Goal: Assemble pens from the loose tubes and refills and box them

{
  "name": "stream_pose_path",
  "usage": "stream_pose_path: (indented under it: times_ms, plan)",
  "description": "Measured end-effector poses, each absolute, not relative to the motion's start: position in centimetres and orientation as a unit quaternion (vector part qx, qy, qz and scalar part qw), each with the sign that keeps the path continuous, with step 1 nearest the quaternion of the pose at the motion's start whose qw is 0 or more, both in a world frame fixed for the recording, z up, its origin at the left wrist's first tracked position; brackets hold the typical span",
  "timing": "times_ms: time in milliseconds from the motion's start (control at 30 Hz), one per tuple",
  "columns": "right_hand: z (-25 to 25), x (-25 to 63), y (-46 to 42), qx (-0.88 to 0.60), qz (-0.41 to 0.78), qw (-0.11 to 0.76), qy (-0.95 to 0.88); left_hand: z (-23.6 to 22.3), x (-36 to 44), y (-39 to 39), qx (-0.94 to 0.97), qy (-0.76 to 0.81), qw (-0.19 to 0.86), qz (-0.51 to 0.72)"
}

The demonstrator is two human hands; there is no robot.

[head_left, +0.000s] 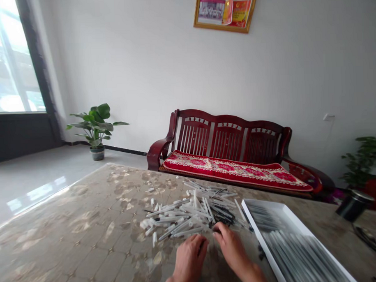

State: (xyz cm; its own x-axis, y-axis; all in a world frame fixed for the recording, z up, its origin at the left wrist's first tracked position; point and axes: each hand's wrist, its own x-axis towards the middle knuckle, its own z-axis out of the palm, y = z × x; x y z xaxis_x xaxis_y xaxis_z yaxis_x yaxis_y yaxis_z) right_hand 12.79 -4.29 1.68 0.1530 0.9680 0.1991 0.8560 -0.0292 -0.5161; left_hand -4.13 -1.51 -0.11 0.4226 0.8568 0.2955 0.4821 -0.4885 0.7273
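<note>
My left hand (191,256) is at the near edge of a pile of pen parts (181,217), its fingers curled in. A dark patch shows between its fingers, too small to name. Close to its right, my right hand (230,244) has thumb and forefinger pinched together, with something small and dark at the tips that I cannot make out. The pile mixes translucent white tubes, short white caps and slim dark pieces. Black pen parts (223,214) lie just beyond my right hand. To the right, a white box (293,213) holds many assembled-looking pens (303,256) in rows.
A patterned cloth (86,235) covers the table. Small black pieces (261,252) lie beside the box. A dark cylindrical container (354,205) and black-framed glasses (372,239) are at the right. Behind the table stands a red wooden bench (228,139); a potted plant (96,123) is at left.
</note>
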Motion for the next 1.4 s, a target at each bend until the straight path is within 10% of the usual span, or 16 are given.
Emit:
stream_pose_path:
  times_ms: [333,867,1167,1400]
  plan:
    - [0.0,10.1,-6.4,-0.636,0.215,0.41,-0.617,-0.6,-3.5,-0.7,0.614,0.387,0.509,0.463]
    - [0.8,20.9,-4.5,-0.806,-0.04,0.096,-0.582,0.4,-5.3,-0.1,0.782,0.466,0.157,0.383]
    - [-0.2,22.1,-4.4,-0.784,-0.085,0.071,-0.611,0.8,-5.5,-0.2,0.802,0.476,0.131,0.336]
    - [1.5,23.1,-6.1,-0.761,-0.024,0.219,-0.61,0.7,-5.7,0.1,0.804,0.489,0.143,0.305]
